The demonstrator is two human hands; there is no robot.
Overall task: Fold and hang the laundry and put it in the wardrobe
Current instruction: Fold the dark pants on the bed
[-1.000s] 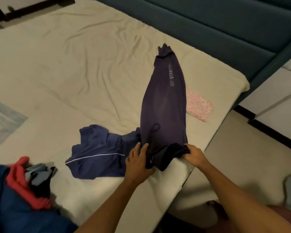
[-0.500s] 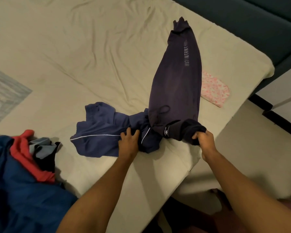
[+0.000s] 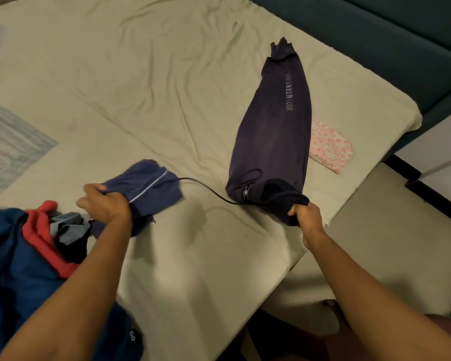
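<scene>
The right hand (image 3: 303,213) is curled into a fist round the dark waistband end of the purple trousers (image 3: 271,131), knuckles up, pinching a bunch of the cloth at the bed's near edge; its forearm runs straight back toward five o'clock. From that grip the trousers lie folded lengthwise on the beige sheet (image 3: 151,82), stretching away toward twelve o'clock, with pale lettering along the upper leg and the cuffs at the far end. A thin dark drawstring (image 3: 206,188) trails from the waistband toward nine o'clock, reaching the navy garment (image 3: 146,188). The left hand (image 3: 106,204) grips that navy garment, fingers closed tight over a gathered fold, thumb side toward the camera, the wrist bent slightly and the forearm coming in from seven o'clock. The navy piece, with a white piping line across it, is lifted partly off the sheet and blurred, well apart from the trousers. Just beside the left wrist, at eight o'clock, sits a heap of laundry (image 3: 37,243) in blue, red, grey and black. At three o'clock from the trousers, touching their edge, lies a folded pink floral cloth (image 3: 331,149). A teal headboard (image 3: 375,40) runs along the bed's far side at one o'clock.
</scene>
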